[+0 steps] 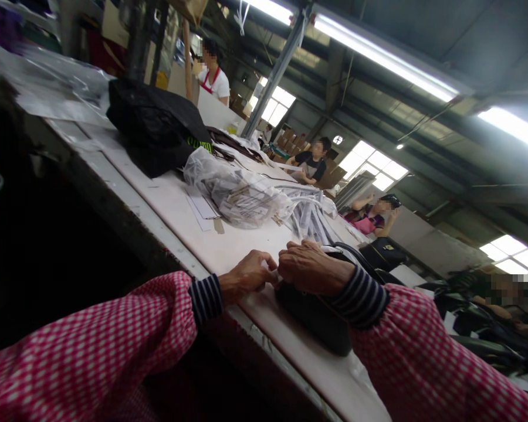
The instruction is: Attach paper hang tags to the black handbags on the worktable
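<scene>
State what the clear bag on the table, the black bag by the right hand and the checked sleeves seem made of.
Clear bag: likely thin plastic film, slightly shiny; it is see-through and crinkled.
Black bag: smooth and dull, perhaps coated fabric or leather; no weave can be made out.
Checked sleeves: probably matte cloth, gathering in soft folds.

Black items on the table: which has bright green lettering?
The bulky item left of the clear plastic bag; the black bag by the right hand shows none.
</scene>
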Available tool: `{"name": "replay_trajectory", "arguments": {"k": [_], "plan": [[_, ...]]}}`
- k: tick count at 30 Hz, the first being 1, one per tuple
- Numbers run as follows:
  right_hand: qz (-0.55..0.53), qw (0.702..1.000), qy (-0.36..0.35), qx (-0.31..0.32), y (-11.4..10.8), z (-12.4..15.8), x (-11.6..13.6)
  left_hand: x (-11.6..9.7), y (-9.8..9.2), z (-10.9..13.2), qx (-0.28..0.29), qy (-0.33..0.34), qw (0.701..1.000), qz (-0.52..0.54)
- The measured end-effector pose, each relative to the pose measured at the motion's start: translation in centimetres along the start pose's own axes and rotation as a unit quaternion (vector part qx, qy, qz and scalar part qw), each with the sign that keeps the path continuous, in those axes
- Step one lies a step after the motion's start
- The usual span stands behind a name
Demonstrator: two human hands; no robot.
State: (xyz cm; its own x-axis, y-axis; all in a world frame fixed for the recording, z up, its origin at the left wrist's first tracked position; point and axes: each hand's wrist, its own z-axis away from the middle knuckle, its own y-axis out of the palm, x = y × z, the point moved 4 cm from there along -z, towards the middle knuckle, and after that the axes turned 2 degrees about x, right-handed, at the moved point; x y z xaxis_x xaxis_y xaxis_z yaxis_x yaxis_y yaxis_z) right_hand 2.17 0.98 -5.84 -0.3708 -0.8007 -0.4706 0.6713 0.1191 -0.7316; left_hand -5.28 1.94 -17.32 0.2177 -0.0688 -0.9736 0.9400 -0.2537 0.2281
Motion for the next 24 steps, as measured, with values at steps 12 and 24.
{"name": "replay_trajectory", "arguments": {"k": [12, 24], "plan": [[-0.008, 0.998, -0.031, -0.050, 0.9, 0.5, -0.2, 0.0, 0.3, 0.1, 0.015, 0.004, 1.000, -0.014], [-0.051, 0.991, -0.056, -0.114, 1.9, 1.0, -1.3, -0.7, 0.6, -0.1, 0.030, -0.037, 0.999, 0.022]]}}
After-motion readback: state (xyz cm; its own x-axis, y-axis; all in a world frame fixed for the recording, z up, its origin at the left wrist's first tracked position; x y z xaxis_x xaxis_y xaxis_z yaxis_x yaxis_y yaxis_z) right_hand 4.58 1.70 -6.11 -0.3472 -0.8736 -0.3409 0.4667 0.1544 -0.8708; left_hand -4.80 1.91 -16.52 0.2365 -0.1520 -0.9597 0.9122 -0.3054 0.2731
